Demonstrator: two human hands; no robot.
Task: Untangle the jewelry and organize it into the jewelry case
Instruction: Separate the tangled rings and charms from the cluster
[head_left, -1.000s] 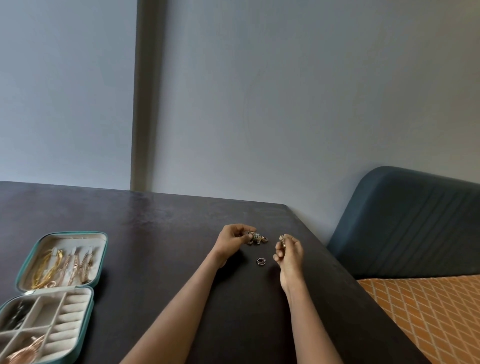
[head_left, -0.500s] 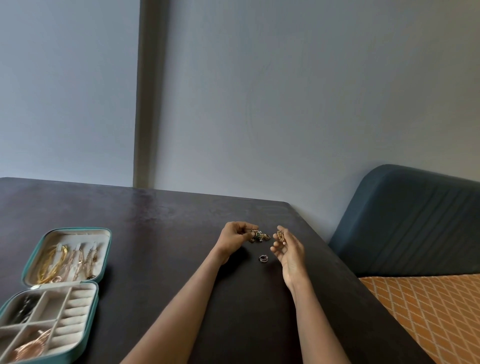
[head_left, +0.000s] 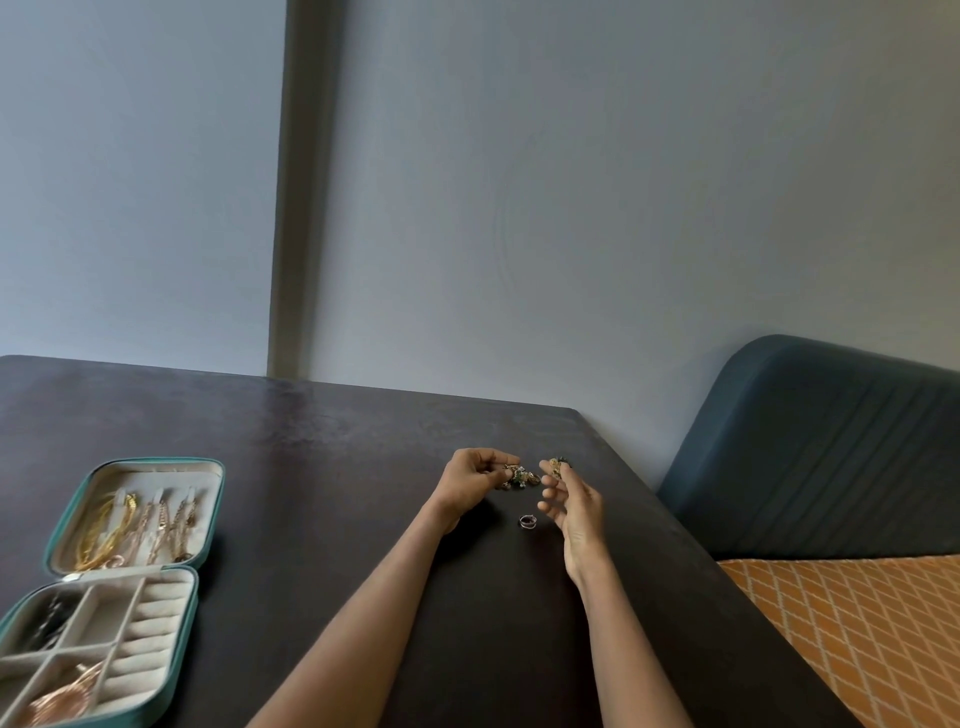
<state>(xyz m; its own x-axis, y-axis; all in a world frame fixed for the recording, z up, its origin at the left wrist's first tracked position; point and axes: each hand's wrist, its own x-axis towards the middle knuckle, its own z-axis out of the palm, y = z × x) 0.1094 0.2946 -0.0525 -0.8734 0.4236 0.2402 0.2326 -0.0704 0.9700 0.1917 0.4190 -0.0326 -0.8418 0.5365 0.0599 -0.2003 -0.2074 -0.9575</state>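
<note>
A small tangled cluster of gold and dark green jewelry (head_left: 519, 477) lies on the dark table (head_left: 322, 467), and my left hand (head_left: 470, 484) pinches its left end with curled fingers. My right hand (head_left: 574, 501) is just to the right, palm turned left, pinching a small gold and green piece (head_left: 558, 464) at its fingertips. A silver ring (head_left: 528, 521) lies on the table between and below the two hands. The open teal jewelry case (head_left: 205, 525) sits at the far left, gold chains hanging in its lid and a rose-gold piece (head_left: 62, 696) in a bottom compartment.
The table's right edge runs diagonally close to my right arm. Beyond it stands a dark blue padded seat back (head_left: 821, 447) over an orange patterned cushion (head_left: 857, 639). A grey wall rises behind the table.
My right hand has opened out and risen slightly, lifting its small piece away from the cluster. My left hand stays on the cluster. The view has shifted a little.
</note>
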